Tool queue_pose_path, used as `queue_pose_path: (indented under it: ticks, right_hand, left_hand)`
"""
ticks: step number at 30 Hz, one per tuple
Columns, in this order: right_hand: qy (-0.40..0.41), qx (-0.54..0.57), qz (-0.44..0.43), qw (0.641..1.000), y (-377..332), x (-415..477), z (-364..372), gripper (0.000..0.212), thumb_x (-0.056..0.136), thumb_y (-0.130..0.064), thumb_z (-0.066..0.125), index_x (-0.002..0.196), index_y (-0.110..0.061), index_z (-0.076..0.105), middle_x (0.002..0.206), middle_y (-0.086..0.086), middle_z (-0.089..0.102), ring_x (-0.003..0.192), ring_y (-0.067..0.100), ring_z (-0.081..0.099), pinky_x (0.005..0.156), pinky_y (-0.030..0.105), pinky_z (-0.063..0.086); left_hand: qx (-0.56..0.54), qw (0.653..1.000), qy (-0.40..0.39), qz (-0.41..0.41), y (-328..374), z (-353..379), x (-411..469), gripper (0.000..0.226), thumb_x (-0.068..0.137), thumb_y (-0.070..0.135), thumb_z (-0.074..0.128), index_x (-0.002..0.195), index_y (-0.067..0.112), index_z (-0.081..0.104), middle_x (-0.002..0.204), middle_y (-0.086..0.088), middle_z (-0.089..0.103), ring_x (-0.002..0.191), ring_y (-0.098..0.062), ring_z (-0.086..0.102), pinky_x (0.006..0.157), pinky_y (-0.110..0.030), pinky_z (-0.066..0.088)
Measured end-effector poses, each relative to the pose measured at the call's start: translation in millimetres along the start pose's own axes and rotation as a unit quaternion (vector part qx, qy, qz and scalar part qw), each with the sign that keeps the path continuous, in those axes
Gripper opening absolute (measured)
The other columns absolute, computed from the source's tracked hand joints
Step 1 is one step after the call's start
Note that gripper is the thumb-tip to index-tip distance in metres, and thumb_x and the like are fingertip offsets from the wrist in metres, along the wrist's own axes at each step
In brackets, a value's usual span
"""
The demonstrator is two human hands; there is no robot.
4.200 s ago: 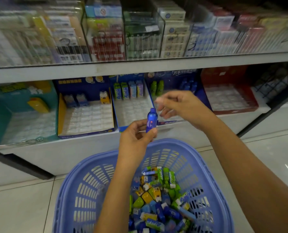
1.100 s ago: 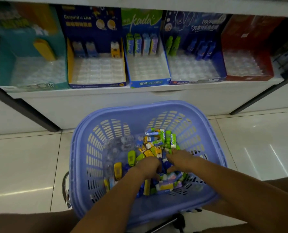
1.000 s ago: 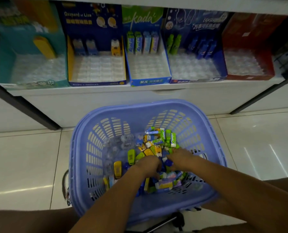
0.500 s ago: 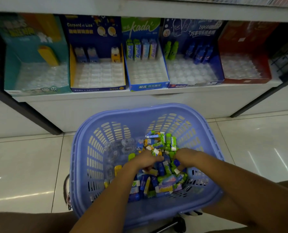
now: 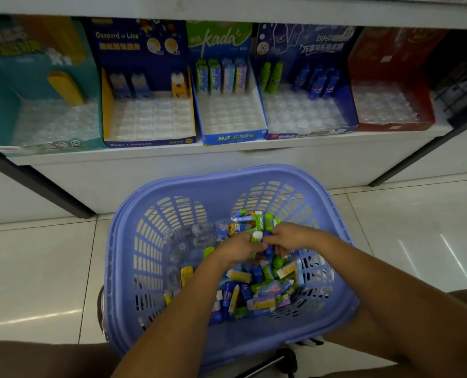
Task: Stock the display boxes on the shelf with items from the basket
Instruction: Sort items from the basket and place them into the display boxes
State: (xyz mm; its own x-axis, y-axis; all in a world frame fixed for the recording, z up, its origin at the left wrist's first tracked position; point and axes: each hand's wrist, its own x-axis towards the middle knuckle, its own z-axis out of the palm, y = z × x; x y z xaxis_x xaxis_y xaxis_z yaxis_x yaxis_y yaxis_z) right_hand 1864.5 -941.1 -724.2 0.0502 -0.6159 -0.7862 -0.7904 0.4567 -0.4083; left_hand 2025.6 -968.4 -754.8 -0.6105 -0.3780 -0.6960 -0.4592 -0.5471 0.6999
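Note:
A lilac plastic basket point(image 5: 227, 175) stands on the floor below the shelf, holding a pile of small green, blue and yellow erasers point(image 5: 257, 293). Both my hands are inside it, just above the pile. My left hand point(image 5: 236, 248) holds a green eraser with a white end point(image 5: 256, 237). Close beside it, the curled fingers of my right hand point(image 5: 291, 237) pinch a dark blue eraser point(image 5: 268, 252). On the shelf stand a teal display box point(image 5: 36, 66), a dark blue one point(image 5: 134, 53), a green-and-blue one point(image 5: 235, 137), another dark blue one point(image 5: 308, 45) and a red one point(image 5: 377, 55), each mostly bare trays.
Clear plastic tray pieces point(image 5: 191, 237) lie in the basket's left half. A white shelf board point(image 5: 227, 4) overhangs the boxes. Black shelf posts point(image 5: 44, 192) slant down at left and right. Glossy white floor tiles point(image 5: 36, 268) surround the basket. My knees show at the bottom corners.
Since 4.2 s ago my hands went from the shelf down into the basket. In the last second they dug through the pile and came up slightly, holding erasers.

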Motion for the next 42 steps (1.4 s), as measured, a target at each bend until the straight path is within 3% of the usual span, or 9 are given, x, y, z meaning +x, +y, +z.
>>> queue_pose_path:
  ticks: [8, 11, 15, 18, 21, 23, 29, 35, 42]
  right_hand:
    - [-0.007, 0.078, 0.015, 0.997, -16, -6, -34, 0.035, 0.100, -0.030, 0.043, 0.097, -0.002, 0.064, 0.082, 0.015, 0.068, 0.069, 0.021, 0.063, 0.081, 0.035, 0.055]
    - [0.059, -0.103, 0.016, 0.993, -7, 2, -24, 0.024, 0.096, -0.006, 0.042, 0.080, -0.002, 0.060, 0.073, 0.023, 0.053, 0.060, 0.026, 0.052, 0.075, 0.040, 0.048]
    - [-0.019, -0.369, 0.077, 0.926, 5, 9, 12, 0.016, 0.090, 0.003, 0.054, 0.083, -0.011, 0.057, 0.083, 0.010, 0.051, 0.066, 0.018, 0.047, 0.069, 0.031, 0.040]
    - [-0.033, -0.420, 0.074, 0.904, 7, 16, 23, 0.032, 0.091, 0.003, 0.053, 0.122, -0.005, 0.055, 0.128, 0.012, 0.053, 0.109, 0.028, 0.056, 0.084, 0.034, 0.045]
    - [-0.041, -0.411, 0.073, 0.908, 1, 18, 19, 0.010, 0.089, -0.001, 0.058, 0.096, -0.006, 0.063, 0.101, 0.010, 0.059, 0.089, 0.025, 0.060, 0.087, 0.035, 0.048]
    - [-0.024, -0.377, 0.047, 0.925, -1, 17, 19, 0.011, 0.088, -0.014, 0.064, 0.080, -0.008, 0.060, 0.080, 0.009, 0.052, 0.070, 0.022, 0.053, 0.076, 0.034, 0.048]
    - [0.080, 0.022, -0.105, 0.991, -17, 1, 23, 0.024, 0.089, -0.037, 0.062, 0.095, -0.015, 0.058, 0.085, 0.004, 0.060, 0.074, 0.014, 0.059, 0.068, 0.030, 0.043]
    - [0.164, 0.236, -0.140, 0.947, -54, -33, -40, 0.027, 0.097, -0.030, 0.051, 0.117, -0.020, 0.065, 0.067, -0.019, 0.060, 0.051, -0.006, 0.049, 0.052, 0.010, 0.038]
    - [0.328, 0.377, -0.286, 0.818, -105, -76, -114, 0.017, 0.081, 0.004, 0.066, 0.093, -0.007, 0.063, 0.068, 0.000, 0.068, 0.055, 0.004, 0.061, 0.060, 0.017, 0.054]
  left_hand:
    - [-0.040, 0.998, 0.034, 0.039, 19, 10, 5, 0.010, 0.095, 0.012, 0.056, 0.101, 0.005, 0.060, 0.085, -0.011, 0.066, 0.069, -0.019, 0.064, 0.060, -0.029, 0.056]
    - [-0.019, 0.991, 0.133, 0.012, 16, 3, 8, 0.014, 0.095, 0.008, 0.054, 0.082, 0.003, 0.054, 0.075, -0.017, 0.056, 0.058, -0.021, 0.052, 0.054, -0.030, 0.046]
    - [-0.056, 0.983, 0.174, -0.022, 13, -10, 1, 0.022, 0.096, 0.010, 0.053, 0.074, 0.008, 0.052, 0.068, -0.011, 0.052, 0.056, -0.020, 0.046, 0.051, -0.029, 0.041]
    - [-0.110, 0.977, 0.183, -0.021, 14, -15, -5, 0.010, 0.097, 0.012, 0.052, 0.088, 0.006, 0.054, 0.073, -0.011, 0.053, 0.057, -0.018, 0.048, 0.049, -0.028, 0.039]
    - [-0.166, 0.968, 0.185, -0.017, 12, -17, -13, 0.007, 0.096, 0.014, 0.054, 0.093, 0.008, 0.056, 0.071, -0.007, 0.057, 0.057, -0.016, 0.052, 0.045, -0.023, 0.041]
    - [-0.176, 0.967, 0.185, -0.019, 11, -18, -18, 0.008, 0.096, 0.014, 0.053, 0.092, 0.008, 0.057, 0.069, -0.006, 0.056, 0.056, -0.014, 0.051, 0.043, -0.022, 0.041]
    - [-0.168, 0.967, 0.188, -0.029, 21, -25, -28, 0.012, 0.094, 0.013, 0.054, 0.094, 0.002, 0.059, 0.069, -0.006, 0.058, 0.053, -0.012, 0.055, 0.044, -0.020, 0.045]
    - [-0.179, 0.966, 0.187, 0.028, 59, -33, -47, 0.013, 0.095, 0.015, 0.053, 0.093, 0.005, 0.061, 0.071, -0.005, 0.061, 0.055, -0.014, 0.054, 0.051, -0.024, 0.042]
    - [-0.190, 0.947, 0.191, 0.175, 120, -39, -85, 0.012, 0.097, 0.014, 0.050, 0.088, 0.010, 0.057, 0.063, 0.003, 0.069, 0.045, -0.007, 0.055, 0.043, -0.019, 0.044]
